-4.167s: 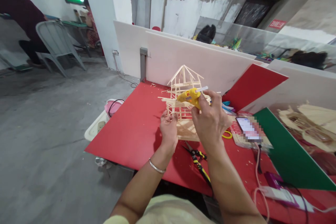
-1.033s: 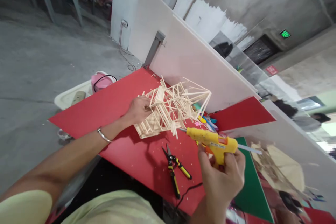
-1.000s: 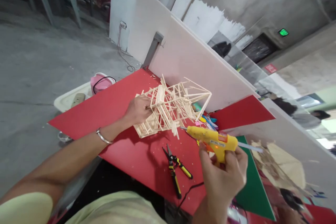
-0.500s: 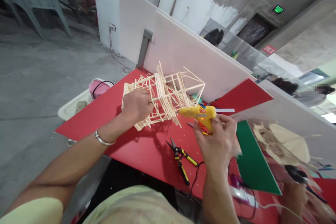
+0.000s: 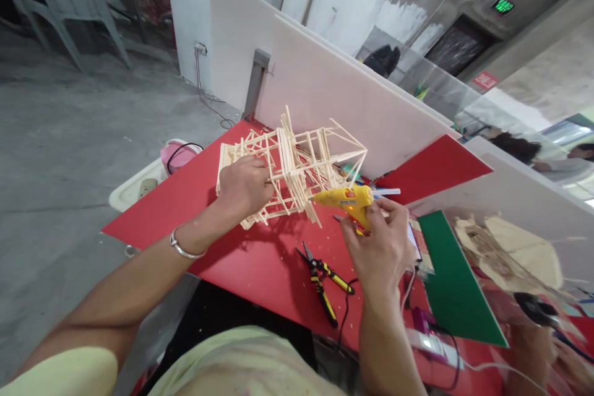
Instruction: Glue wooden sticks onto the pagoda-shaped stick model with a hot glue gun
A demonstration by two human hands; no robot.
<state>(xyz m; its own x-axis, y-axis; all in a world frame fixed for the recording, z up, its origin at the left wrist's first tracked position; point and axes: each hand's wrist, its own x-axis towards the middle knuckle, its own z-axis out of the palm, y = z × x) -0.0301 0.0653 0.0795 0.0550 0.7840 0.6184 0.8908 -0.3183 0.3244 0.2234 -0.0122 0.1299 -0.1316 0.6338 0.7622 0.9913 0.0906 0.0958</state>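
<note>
A model frame of thin wooden sticks (image 5: 290,164) lies on its side above the red tabletop (image 5: 260,272). My left hand (image 5: 245,184) is closed around part of its lattice, a silver bangle on the wrist. In my right hand (image 5: 383,241) is a yellow hot glue gun (image 5: 350,199), a clear glue stick poking out of its back. The gun's nozzle points left and meets, or nearly meets, the sticks at the frame's lower right; exact contact cannot be made out. Yellow-and-black cutting pliers (image 5: 322,281) rest with handles spread below the frame.
Loose sticks (image 5: 320,167) lie behind the frame. A white partition (image 5: 315,74) borders the table's far side. To the right are a green panel (image 5: 459,278) and a lit power strip (image 5: 431,346). Another person's hand (image 5: 529,346) appears at the lower right.
The glue gun has shifted slightly left, its nozzle now closer to the sticks at the frame's lower right. My left hand keeps its hold. The view has turned slightly.
</note>
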